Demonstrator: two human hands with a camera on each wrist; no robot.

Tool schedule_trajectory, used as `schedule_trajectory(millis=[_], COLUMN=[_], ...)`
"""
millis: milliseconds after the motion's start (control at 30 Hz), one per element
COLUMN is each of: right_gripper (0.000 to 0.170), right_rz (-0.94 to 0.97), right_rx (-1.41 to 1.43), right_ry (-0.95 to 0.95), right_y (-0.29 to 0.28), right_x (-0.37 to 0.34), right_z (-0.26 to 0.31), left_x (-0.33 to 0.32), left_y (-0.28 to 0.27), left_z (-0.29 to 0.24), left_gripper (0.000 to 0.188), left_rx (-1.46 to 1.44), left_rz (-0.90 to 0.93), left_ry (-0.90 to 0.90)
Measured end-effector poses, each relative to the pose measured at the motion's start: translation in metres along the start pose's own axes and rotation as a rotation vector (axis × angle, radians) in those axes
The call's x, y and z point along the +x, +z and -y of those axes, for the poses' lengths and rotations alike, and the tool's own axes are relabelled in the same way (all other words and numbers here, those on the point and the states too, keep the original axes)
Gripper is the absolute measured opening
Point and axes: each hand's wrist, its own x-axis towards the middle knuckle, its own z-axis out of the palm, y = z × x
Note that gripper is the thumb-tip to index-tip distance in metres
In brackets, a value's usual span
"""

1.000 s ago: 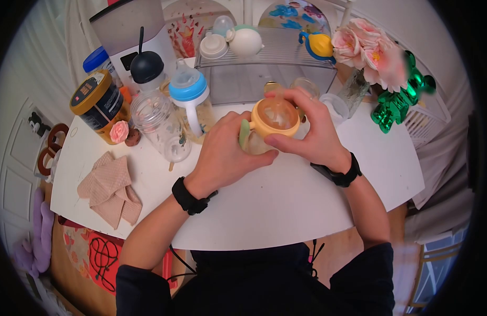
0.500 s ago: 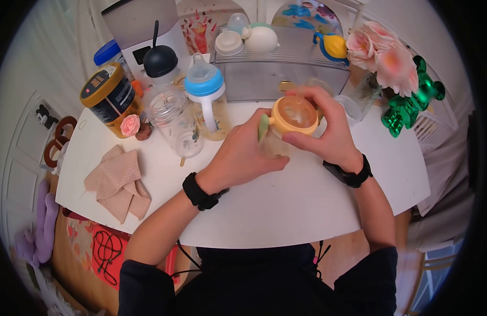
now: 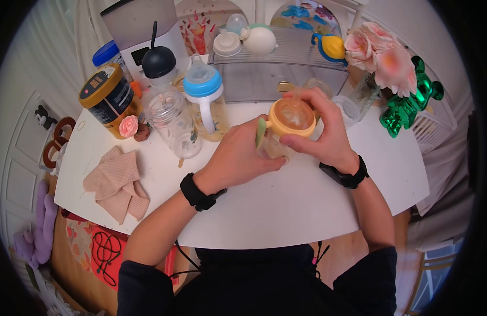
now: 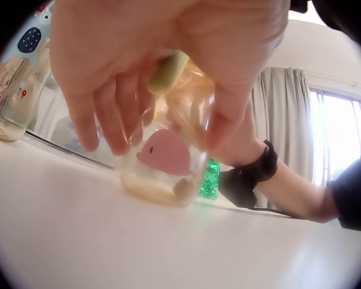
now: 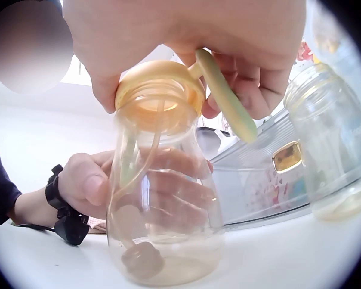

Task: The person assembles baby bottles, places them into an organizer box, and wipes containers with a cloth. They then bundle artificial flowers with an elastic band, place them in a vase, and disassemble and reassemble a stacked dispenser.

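Note:
A clear bottle (image 5: 168, 211) stands on the white table, with a pink animal print (image 4: 165, 152) on its side and a straw with a weight (image 5: 142, 260) inside. On its neck sits a yellow-orange collar (image 3: 292, 117) with green handles (image 5: 225, 96). My left hand (image 3: 238, 152) curls round the bottle's body, thumb on the near side. From above, my right hand (image 3: 327, 126) grips the collar between thumb and fingers.
Left of my hands stand a blue-topped bottle (image 3: 203, 100), a clear jar (image 3: 172, 121), a gold-lidded tub (image 3: 109, 100) and a folded cloth (image 3: 117, 181). Behind is a grey drying rack (image 3: 275, 79); at right are a clear cup (image 3: 346, 109) and flowers (image 3: 380, 58).
In the head view the whole scene shifted right, then slightly back left. Both hands keep their hold on the bottle and collar, and the collar stays on the bottle.

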Motion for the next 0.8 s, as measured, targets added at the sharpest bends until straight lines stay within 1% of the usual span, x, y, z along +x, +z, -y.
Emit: schedule_trajectory(millis=[67,100,167,200,267,300,367,400,467,500,567,600,667,800], right_gripper=[0.067,0.067,0.068,0.068,0.068,0.068,0.068,0.068,0.068,0.068,0.068,0.068,0.069,0.068], right_rz=[-0.001,-0.003,0.001,0.008,0.008,0.008,0.005,0.003,-0.003,-0.008,-0.009,-0.009,-0.001,0.014], right_rx=[-0.008,-0.012,-0.024,-0.033,-0.038,-0.041,-0.040,-0.040,-0.027,-0.007,0.001,0.011,0.007,0.017], right_ry=[-0.018,-0.038,-0.033,-0.029,-0.025,-0.022,-0.023,-0.024,-0.022,-0.024,-0.033,-0.041,-0.031,0.025], right_y=[0.000,0.001,0.000,0.000,0.000,0.000,0.000,-0.001,-0.001,0.000,0.002,0.003,0.003,0.003], right_x=[0.000,0.000,0.000,0.000,0.000,0.000,0.000,-0.001,-0.002,-0.002,-0.002,-0.002,-0.001,-0.001], right_z=[0.001,0.001,0.002,0.003,0.004,0.005,0.004,0.004,0.002,0.001,0.000,0.000,0.003,0.007], left_x=[0.000,-0.001,-0.003,-0.003,-0.002,-0.003,-0.004,-0.003,-0.001,-0.001,0.000,0.000,-0.001,-0.002], left_y=[0.000,0.000,0.002,0.002,-0.001,-0.001,0.002,0.003,0.002,0.001,-0.003,-0.003,-0.001,-0.001], left_z=[-0.005,-0.006,-0.009,-0.012,-0.018,-0.017,-0.009,-0.004,0.003,0.003,-0.006,-0.010,-0.015,-0.015], left_gripper=[0.070,0.070,0.072,0.072,0.072,0.072,0.073,0.073,0.073,0.073,0.073,0.073,0.072,0.072], left_rx=[0.138,0.138,0.295,0.293,0.384,0.383,0.332,0.328,0.067,0.065,0.107,0.108,0.171,0.232], left_rz=[-0.029,-0.026,-0.095,-0.093,-0.069,-0.069,-0.136,-0.133,-0.060,-0.057,0.019,0.021,-0.067,-0.084], left_ry=[-0.022,-0.019,-0.024,-0.023,-0.079,-0.077,0.025,0.029,0.039,0.041,-0.052,-0.051,0.004,0.024])
